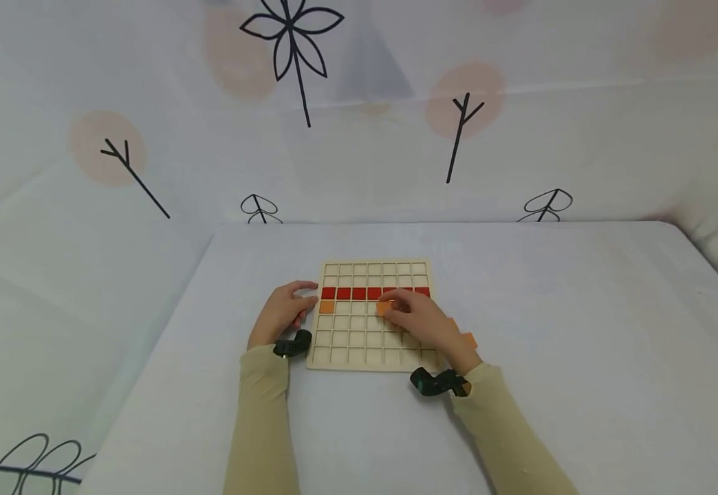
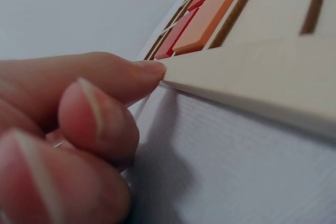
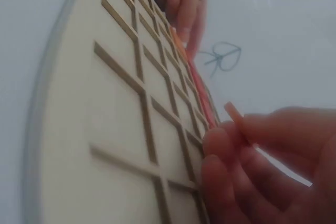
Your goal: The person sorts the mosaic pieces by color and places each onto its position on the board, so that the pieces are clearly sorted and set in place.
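A pale wooden grid board (image 1: 340, 356) lies flat in front of me. Across it runs a row of red square tiles (image 1: 351, 293), partly covered by my right hand at its right end. One orange tile (image 1: 327, 307) sits in the leftmost cell just below that row. Over the middle of the board, my right hand (image 1: 423, 320) pinches another orange square tile (image 1: 383, 308) between thumb and fingers; in the right wrist view this tile (image 3: 234, 114) is seen edge-on. My left hand (image 1: 280, 311) rests at the board's left edge, a fingertip (image 2: 152, 71) touching its side.
More orange tiles (image 1: 470, 340) lie right of the board, partly hidden by my right hand and wrist. A white cloth covers the table (image 1: 582, 330), and a patterned sheet (image 1: 371, 165) hangs behind it. Dark wrist cameras (image 1: 431, 382) are strapped on both wrists.
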A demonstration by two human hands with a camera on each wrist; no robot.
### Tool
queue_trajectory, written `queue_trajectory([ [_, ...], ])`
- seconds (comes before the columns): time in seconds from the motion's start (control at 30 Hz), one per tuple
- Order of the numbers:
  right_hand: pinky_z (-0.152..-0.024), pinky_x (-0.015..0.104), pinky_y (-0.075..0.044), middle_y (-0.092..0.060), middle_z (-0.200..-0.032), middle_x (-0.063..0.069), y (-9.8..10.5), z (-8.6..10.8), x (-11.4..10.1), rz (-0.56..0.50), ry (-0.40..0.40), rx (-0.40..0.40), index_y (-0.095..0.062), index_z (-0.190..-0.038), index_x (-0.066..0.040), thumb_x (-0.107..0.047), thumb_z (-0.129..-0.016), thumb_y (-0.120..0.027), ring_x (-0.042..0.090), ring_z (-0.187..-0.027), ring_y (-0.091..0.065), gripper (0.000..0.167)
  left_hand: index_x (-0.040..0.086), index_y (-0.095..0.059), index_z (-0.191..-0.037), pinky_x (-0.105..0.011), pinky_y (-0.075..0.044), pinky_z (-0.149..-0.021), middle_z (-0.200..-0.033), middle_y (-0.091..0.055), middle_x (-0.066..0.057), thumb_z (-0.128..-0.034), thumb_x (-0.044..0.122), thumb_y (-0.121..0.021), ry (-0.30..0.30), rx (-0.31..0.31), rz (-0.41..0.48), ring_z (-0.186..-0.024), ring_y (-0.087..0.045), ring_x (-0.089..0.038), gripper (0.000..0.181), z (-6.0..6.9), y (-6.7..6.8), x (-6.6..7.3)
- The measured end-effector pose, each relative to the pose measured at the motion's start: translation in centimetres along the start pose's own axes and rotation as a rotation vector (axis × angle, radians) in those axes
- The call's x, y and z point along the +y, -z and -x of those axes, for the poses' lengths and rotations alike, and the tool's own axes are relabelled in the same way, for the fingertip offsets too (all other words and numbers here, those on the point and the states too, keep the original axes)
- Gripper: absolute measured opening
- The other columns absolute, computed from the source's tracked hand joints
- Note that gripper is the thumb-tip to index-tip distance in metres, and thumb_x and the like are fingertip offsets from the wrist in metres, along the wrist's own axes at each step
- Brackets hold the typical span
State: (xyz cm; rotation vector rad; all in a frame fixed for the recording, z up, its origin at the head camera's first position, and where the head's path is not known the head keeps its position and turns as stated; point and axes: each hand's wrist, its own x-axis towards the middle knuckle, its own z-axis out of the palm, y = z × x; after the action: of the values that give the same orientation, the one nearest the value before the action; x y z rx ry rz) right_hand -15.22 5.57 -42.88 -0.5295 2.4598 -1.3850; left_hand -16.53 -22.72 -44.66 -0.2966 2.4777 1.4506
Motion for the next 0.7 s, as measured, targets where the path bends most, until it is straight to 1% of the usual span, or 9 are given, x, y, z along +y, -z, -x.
queue_trajectory([
  [0.1,-0.075,0.032,-0.042,-0.057,-0.089,-0.001,-0.4,-0.1,-0.2,0.013,-0.011,0.029,-0.059,-0.111,-0.019,-0.02,-0.085,-0.061,0.013,-0.078,-0.054,0.027,0.029,-0.056,-0.113,-0.025,-0.037,-0.042,-0.057,-0.049,-0.004,-0.0839,0.03,-0.06,-0.006,-0.013,-0.008,-0.043,-0.042,-0.015,0.03,-0.1,0.0,0.1],
  [0.13,-0.075,0.032,-0.042,-0.057,-0.088,-0.001,-0.6,-0.2,-0.2,0.005,-0.019,0.033,-0.058,-0.112,-0.018,-0.02,-0.085,-0.061,0.013,-0.077,-0.055,0.027,0.029,-0.056,-0.114,-0.025,-0.038,-0.042,-0.057,-0.049,-0.004,-0.0841,0.03,-0.06,-0.008,-0.017,-0.014,-0.043,-0.042,-0.015,0.03,-0.2,0.0,0.1],
  [0.27,-0.071,0.032,-0.044,-0.058,-0.087,0.0,-1.2,-0.6,-0.4,-0.017,-0.033,0.04,-0.058,-0.115,-0.017,-0.019,-0.086,-0.059,0.015,-0.076,-0.055,0.029,0.029,-0.056,-0.112,-0.025,-0.037,-0.042,-0.057,-0.049,-0.005,-0.0837,0.029,-0.06,0.006,-0.002,-0.017,-0.043,-0.042,-0.015,0.029,-0.1,0.1,0.1],
  [0.37,-0.071,0.03,-0.043,-0.058,-0.087,-0.001,-1.6,-1.0,-0.4,-0.001,-0.031,0.045,-0.058,-0.115,-0.016,-0.019,-0.086,-0.059,0.015,-0.078,-0.054,0.03,0.028,-0.056,-0.113,-0.025,-0.038,-0.042,-0.057,-0.049,-0.005,-0.0837,0.029,-0.06,0.012,-0.001,-0.013,-0.043,-0.042,-0.015,0.029,-0.1,0.1,0.1],
  [0.5,-0.068,0.029,-0.043,-0.057,-0.087,-0.002,-1.8,-1.2,-0.4,0.033,-0.046,0.085,-0.058,-0.114,-0.016,-0.017,-0.085,-0.059,0.014,-0.077,-0.053,0.029,0.028,-0.055,-0.116,-0.025,-0.038,-0.042,-0.058,-0.049,-0.004,-0.0845,0.031,-0.06,-0.008,-0.018,-0.013,-0.043,-0.042,-0.014,0.032,-0.2,0.0,0.2],
  [0.6,-0.062,0.029,-0.044,-0.058,-0.083,-0.001,-1.8,-1.3,-0.6,0.017,-0.064,0.078,-0.057,-0.114,-0.017,-0.018,-0.085,-0.058,0.015,-0.072,-0.055,0.029,0.028,-0.056,-0.115,-0.025,-0.037,-0.041,-0.057,-0.049,-0.005,-0.0839,0.03,-0.06,0.0,-0.005,-0.008,-0.042,-0.042,-0.015,0.031,-0.1,0.0,0.2],
  [0.7,-0.063,0.029,-0.044,-0.058,-0.083,-0.001,-1.9,-1.4,-0.8,-0.008,-0.082,0.055,-0.057,-0.115,-0.018,-0.02,-0.085,-0.06,0.014,-0.072,-0.055,0.03,0.03,-0.056,-0.113,-0.025,-0.037,-0.041,-0.057,-0.049,-0.005,-0.0839,0.03,-0.06,0.019,0.001,-0.015,-0.042,-0.041,-0.015,0.03,0.0,-0.1,0.2],
])
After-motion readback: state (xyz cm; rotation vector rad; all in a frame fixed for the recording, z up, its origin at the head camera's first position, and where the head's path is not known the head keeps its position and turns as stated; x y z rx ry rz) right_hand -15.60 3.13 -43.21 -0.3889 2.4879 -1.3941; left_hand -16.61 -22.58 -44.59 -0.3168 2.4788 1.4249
